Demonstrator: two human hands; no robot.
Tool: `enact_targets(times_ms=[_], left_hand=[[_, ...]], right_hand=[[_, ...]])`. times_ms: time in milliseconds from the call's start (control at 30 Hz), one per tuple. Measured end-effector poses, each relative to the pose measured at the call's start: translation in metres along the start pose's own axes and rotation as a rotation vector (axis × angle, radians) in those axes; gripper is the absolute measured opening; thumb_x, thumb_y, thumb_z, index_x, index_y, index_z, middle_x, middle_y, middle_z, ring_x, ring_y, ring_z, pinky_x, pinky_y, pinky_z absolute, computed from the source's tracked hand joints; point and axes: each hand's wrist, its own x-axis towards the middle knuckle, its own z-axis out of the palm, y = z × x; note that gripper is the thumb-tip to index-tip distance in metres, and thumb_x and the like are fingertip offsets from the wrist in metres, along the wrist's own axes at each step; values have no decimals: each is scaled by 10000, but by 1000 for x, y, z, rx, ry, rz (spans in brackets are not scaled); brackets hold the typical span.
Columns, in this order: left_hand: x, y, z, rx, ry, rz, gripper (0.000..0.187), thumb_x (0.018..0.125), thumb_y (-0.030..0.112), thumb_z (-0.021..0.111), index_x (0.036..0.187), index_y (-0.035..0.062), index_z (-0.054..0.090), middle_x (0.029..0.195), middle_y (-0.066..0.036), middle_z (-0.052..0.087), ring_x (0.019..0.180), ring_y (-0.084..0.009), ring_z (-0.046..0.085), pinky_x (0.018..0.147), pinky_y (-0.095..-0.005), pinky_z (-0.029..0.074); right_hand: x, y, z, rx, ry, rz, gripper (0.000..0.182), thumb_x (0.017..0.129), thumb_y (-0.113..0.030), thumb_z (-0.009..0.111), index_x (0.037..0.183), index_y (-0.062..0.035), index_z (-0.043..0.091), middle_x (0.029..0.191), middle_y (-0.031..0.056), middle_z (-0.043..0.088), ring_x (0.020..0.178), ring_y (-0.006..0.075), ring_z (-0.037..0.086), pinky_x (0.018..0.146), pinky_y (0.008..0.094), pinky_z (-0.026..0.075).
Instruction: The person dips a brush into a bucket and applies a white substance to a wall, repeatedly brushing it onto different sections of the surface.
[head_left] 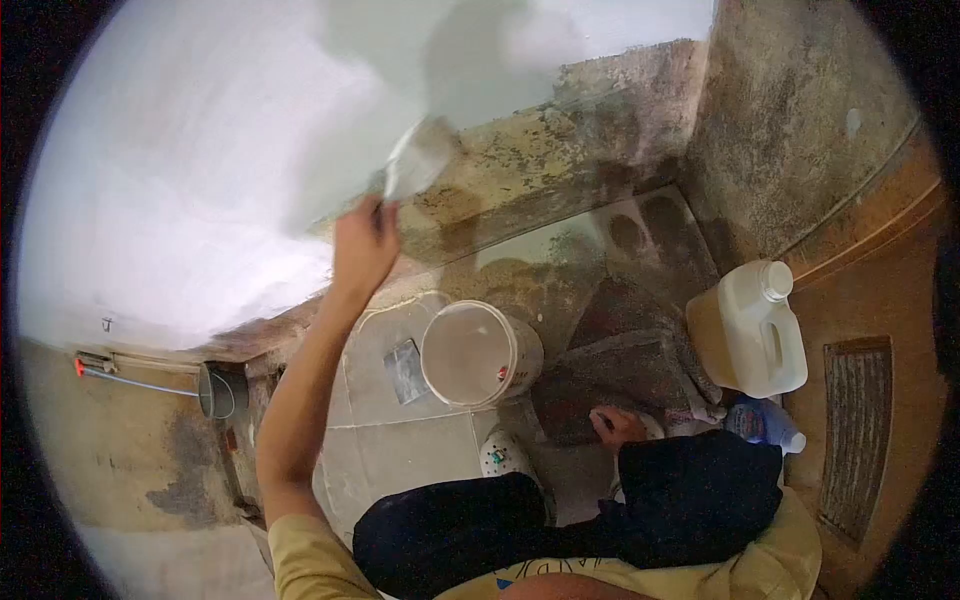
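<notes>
Out ahead at the wall, my left hand (366, 245) is closed around the handle of a wide, flat paintbrush (420, 160). Motion blurs the brush head, which is at the lower border of the white part of the wall (230, 150), over stained, bare plaster. Below it on the floor stands a white plastic bucket (470, 352), pale inside with a small red spot. Low beside my knee, my right hand (622, 427) hangs with thumb and fingers slightly apart and nothing visible in it; its forearm is hidden.
A large pale jug (750, 335) and a bluish bottle (765, 422) stand at the right, near a floor grate (857, 440). Dark crumpled cloth (620, 375) lies beside the bucket. A small grey packet (406, 371) is left of it. A dark pail (222, 390) is far left.
</notes>
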Motion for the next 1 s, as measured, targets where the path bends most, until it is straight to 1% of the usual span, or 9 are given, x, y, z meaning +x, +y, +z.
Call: enact_targets(times_ms=[133,200,233,333,433,667,767,833,1000], left_hand=[[53,70,31,-43,-24,135,228,858,197,540,789,-16,585,627,-247,567,641,-444,567,609,-502,442],[77,90,47,-45,14,232,237,857,199,538,772,-19,574,639,-251,573,653,-445,573,620,-501,450],[85,96,52,-37,53,318,247,856,202,537,755,-22,563,651,-255,579,664,-445,580,630,-500,459],[97,100,53,-9,10,314,260,858,205,533,752,-31,560,665,-261,586,671,-449,583,639,-497,467],[89,80,39,63,-31,245,254,859,202,530,767,-31,570,664,-262,583,668,-449,580,635,-497,467],[26,-23,-37,206,-65,86,213,880,153,539,764,-25,554,615,-246,557,604,-437,555,545,-473,421],[-11,-69,-67,281,0,-1,203,876,123,546,746,-33,553,580,-235,544,534,-400,542,503,-434,411],[-29,-78,-80,283,-1,-163,188,873,107,540,756,-37,572,577,-224,547,525,-376,551,498,-414,415],[-24,-52,-63,171,67,-49,161,863,101,550,783,-33,591,572,-208,547,516,-358,551,499,-398,416]], right_hand=[[0,19,18,-21,150,-38,344,892,-344,580,1030,-39,659,970,160,669,795,296,656,703,396,537],[3,30,24,-60,355,-348,339,890,-319,587,1009,-9,657,953,167,672,780,292,661,691,379,537],[3,31,23,-61,366,-345,339,890,-319,587,1009,-9,657,953,167,672,780,292,661,691,379,537],[1,25,17,-4,382,-325,316,889,-291,588,988,1,659,943,177,672,771,288,664,678,370,538],[-2,18,12,-146,422,-554,291,895,-276,580,978,-9,663,948,178,672,791,289,664,673,380,536],[3,30,8,-24,93,-317,349,904,-348,558,1018,-31,652,943,157,672,823,308,658,711,392,528],[-4,9,6,20,104,-198,360,901,-362,563,1028,-37,650,950,155,670,842,304,656,729,388,527],[-3,8,9,19,175,-127,357,898,-361,569,1029,-38,651,954,157,669,853,300,655,736,385,526],[-3,6,9,-39,139,-46,340,895,-351,576,1038,-52,653,936,159,672,822,297,661,725,401,529]])
